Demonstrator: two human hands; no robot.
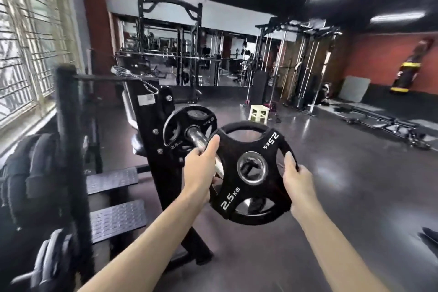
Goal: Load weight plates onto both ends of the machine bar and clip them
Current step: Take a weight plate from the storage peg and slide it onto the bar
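1. Head view: both grips are clamped on a 2.5 kg plate [252, 172], left hand [201, 163] on its near-bar rim, right hand [294, 173] on the far rim.
2. It's just off the tip of the chrome bar sleeve [196, 137], to the right, hole not lined up yet.
3. One plate [189, 129] already sits further up the sleeve.
4. I'd square the hole to the sleeve, keep it level, then slide it flush.

Gym rm: red wall [384, 59], barred window [26, 38].
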